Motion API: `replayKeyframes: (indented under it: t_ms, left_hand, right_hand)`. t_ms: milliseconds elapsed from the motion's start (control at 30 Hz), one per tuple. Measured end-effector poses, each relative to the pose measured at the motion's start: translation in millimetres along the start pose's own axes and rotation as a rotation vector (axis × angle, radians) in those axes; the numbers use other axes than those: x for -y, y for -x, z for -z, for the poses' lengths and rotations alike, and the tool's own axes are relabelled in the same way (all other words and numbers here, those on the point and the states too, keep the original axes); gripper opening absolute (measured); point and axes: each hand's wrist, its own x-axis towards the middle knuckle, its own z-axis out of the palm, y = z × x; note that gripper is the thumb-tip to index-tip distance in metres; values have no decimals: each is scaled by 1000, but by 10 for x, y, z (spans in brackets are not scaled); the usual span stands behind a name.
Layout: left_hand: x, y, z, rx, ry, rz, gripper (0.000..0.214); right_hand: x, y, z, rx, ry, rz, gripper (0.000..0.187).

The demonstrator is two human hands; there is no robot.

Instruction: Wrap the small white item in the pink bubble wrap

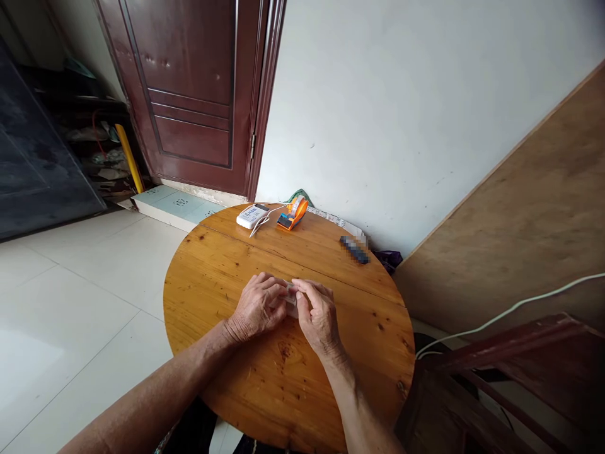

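Observation:
Between my two hands, near the middle of the round wooden table, is a small pale, partly see-through, box-like object. Its kind is hard to make out, since fingers cover most of it. My left hand grips it from the left with bent fingers. From the other side, my right hand has its thumb and fingers closed on the right part of the same object. Both hands rest low over the tabletop.
Toward the table's far edge lie a white box-shaped device with a white cable and an orange tape dispenser. A dark, elongated, pixelated object lies at the right. Behind the table are a white wall and a dark red door.

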Motion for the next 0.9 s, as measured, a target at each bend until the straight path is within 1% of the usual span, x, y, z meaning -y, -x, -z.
replayKeyframes:
  t_ms: [67,167,233,267,333,433,500,567,733,833,900]
  left_hand:
    - [-14,-6,10,0,-4,9,25]
    - [-29,-10,31,7,-10,9,23]
    - [-25,-7,33,12,-17,9,22]
    - [-18,-3,29,11,-19,8,22]
    - [-4,4,17,4,-17,9,21]
    - [0,9,13,-5,-6,19,17]
    - [-16,7,34,-5,6,22,14]
    - [-38,4,67,-23,28,22,13]
    - [-48,4,117,-101,60,71,12]
    - [-32,14,98,-112,61,118,12]
    - [-30,24,75,-106,60,117,13]
  right_hand:
    - [37,-9,7,6,67,78,29]
    - [113,-23,10,58,178,192,31]
    - [148,-25,4,77,193,214,31]
    - [154,-23,1,65,173,206,31]
    - [140,-17,-1,10,99,169,31]
    - [70,-9,15,-106,1,70,27]
    - [6,-9,33,-167,-8,-3,23]
    - [-57,-12,46,-195,9,-58,22]
    - [-155,-11,33,-159,10,-158,22]
    - [-182,-8,2,-107,-65,-255,19]
    - [-209,-5,-22,-73,-137,-342,18]
